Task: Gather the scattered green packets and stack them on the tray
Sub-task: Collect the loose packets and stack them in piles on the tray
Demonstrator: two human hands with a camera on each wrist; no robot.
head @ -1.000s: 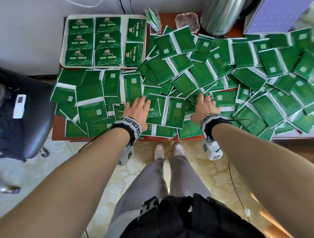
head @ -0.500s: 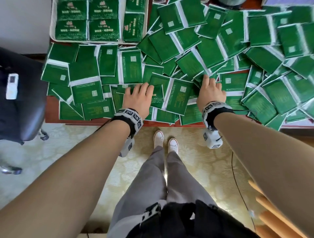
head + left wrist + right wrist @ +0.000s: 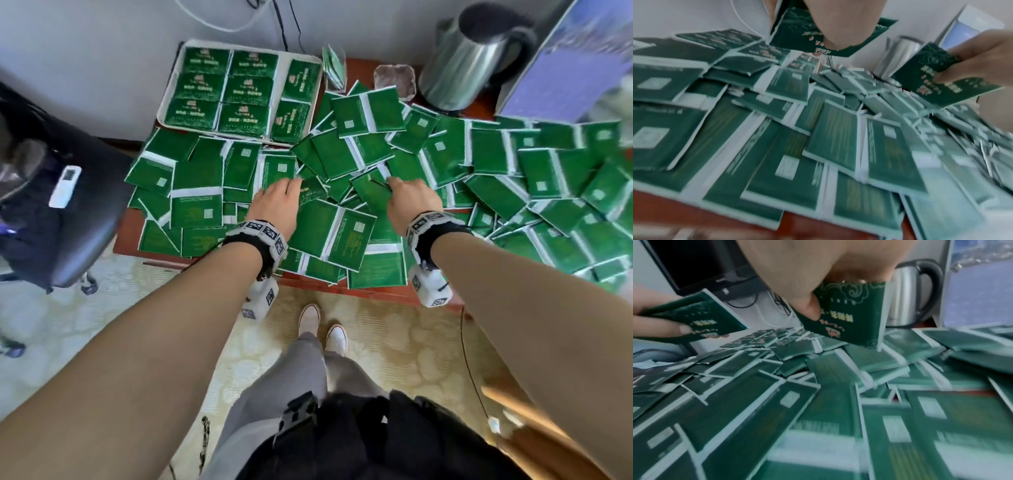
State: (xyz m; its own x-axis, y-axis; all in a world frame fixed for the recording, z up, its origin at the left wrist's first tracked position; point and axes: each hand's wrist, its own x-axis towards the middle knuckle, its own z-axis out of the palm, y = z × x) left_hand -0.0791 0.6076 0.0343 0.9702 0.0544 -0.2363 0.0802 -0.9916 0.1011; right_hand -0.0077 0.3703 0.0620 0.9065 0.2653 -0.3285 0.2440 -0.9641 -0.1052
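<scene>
**One packet in each hand, lifted off the pile**

We are now pinching a packet in each hand, where half a second ago both palms were lying flat on the heap. Our left hand [image 3: 277, 202] is holding the left packet [image 3: 797, 32] between thumb and fingers, its printed face turned towards the wrist camera. Our right hand [image 3: 409, 202] is gripping the right packet [image 3: 853, 313] the same way, tilted nearly on edge, its lower corner hanging just above the pile.

Below and all around our fingers, the scattered green packets [image 3: 346, 236] are covering the table [image 3: 126, 233], overlapping one another. Beyond our left fingertips, the tray [image 3: 318, 68] is already carrying neat rows of packets.

The change means that the picking is done for this pair; we are judging the next move to be a carry forward and left to the tray. Most of the heap is waiting, so the task is far from finished.
</scene>
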